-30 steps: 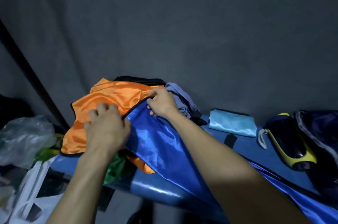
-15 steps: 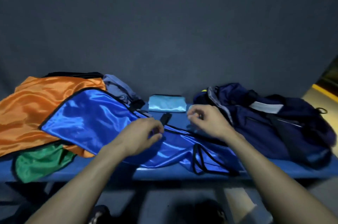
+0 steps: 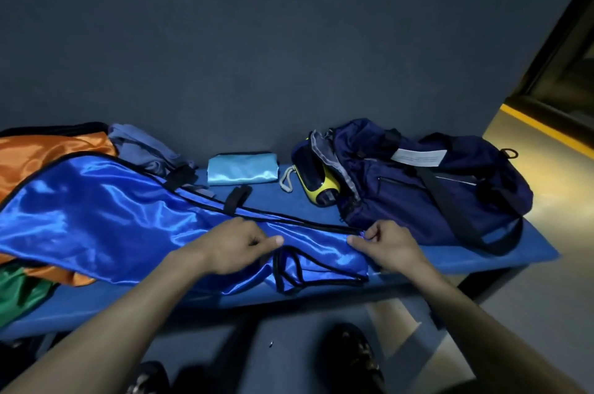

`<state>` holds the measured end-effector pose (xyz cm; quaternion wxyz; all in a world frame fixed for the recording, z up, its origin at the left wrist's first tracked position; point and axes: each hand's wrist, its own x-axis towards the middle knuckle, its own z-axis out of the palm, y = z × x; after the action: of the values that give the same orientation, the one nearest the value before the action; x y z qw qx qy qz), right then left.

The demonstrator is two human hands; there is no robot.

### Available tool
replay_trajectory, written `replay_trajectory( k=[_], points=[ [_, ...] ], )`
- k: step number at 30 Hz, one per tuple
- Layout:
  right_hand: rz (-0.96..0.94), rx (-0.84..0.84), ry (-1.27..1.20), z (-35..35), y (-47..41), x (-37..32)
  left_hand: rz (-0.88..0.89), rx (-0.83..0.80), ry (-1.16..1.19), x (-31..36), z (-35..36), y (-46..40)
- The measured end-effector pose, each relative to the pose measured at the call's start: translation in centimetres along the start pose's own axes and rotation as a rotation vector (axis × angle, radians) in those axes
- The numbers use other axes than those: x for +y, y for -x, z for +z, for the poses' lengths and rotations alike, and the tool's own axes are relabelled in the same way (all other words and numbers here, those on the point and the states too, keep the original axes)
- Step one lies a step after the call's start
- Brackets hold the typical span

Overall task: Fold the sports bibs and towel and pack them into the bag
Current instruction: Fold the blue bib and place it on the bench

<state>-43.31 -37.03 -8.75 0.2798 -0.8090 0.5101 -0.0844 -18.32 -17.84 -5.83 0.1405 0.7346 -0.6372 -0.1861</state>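
Both hands have slid rightward along the blue bib (image 3: 106, 216) since half a second ago, the right one now near its end by the bag. At the left hand (image 3: 236, 245), the grip is closed in a pinch, thumb and fingers gathering the shiny blue cloth at mid-length; the wide part of the bib spreads away to that hand's left, over an orange bib (image 3: 41, 152) and a green bib (image 3: 19, 290). At the right hand (image 3: 387, 244), the grip is likewise closed, thumb and fingertips nipping the bib's black-edged end, with its loops hanging just below and between the two hands. Just beyond and to the right of this hand sits the dark blue bag (image 3: 427, 187), unzipped, on the blue counter (image 3: 533, 252). Farther back from the hands lie a folded light blue towel (image 3: 242, 167), a yellow and black case (image 3: 318, 184) against the bag's mouth, and a grey cloth (image 3: 144, 149) behind the bib.
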Motion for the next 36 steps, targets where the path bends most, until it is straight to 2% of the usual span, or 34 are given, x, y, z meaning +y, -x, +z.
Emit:
replay_trajectory(
  k=[2, 4, 8, 9, 11, 14, 16, 19, 24, 27, 36],
  points=[
    [0.02, -0.038, -0.035, 0.3, 0.0, -0.5, 0.084, 0.112, -0.031, -0.2, 0.4, -1.0],
    [0.02, -0.066, -0.036, 0.5, 0.2, -1.1, 0.159, 0.128, 0.029, -0.3, 0.7, -1.9],
    [-0.051, -0.019, -0.138, 0.4, 0.7, -1.9, 0.212, -0.102, -0.017, -0.3, 1.4, -3.0],
    [-0.087, -0.006, -0.196, 0.3, 0.8, -2.1, 0.207, -0.114, -0.025, -0.2, 1.5, -3.1],
    [-0.177, 0.027, -0.316, 0.0, 1.2, -2.7, 0.207, -0.007, 0.051, 0.5, 1.3, -3.4],
    [-0.319, 0.064, -0.487, -0.5, 2.0, -3.8, 0.268, 0.253, 0.252, 2.6, 0.7, -4.2],
    [-0.417, 0.042, -0.582, -0.7, 2.5, -4.5, 0.293, 0.294, 0.324, 4.0, 0.4, -4.7],
    [-0.493, 0.013, -0.681, -0.9, 3.0, -5.0, 0.331, 0.263, 0.343, 5.4, 0.4, -5.0],
    [-0.463, 0.002, -0.81, -1.2, 3.2, -5.0, 0.414, 0.366, 0.334, 6.0, 0.2, -5.2],
    [-0.452, -0.025, -0.846, -1.3, 3.3, -4.8, 0.452, 0.371, 0.248, 6.3, 0.2, -5.2],
    [-0.374, -0.033, -0.969, -1.3, 3.3, -4.5, 0.399, 0.37, 0.273, 6.6, 0.6, -5.2]
  ],
)
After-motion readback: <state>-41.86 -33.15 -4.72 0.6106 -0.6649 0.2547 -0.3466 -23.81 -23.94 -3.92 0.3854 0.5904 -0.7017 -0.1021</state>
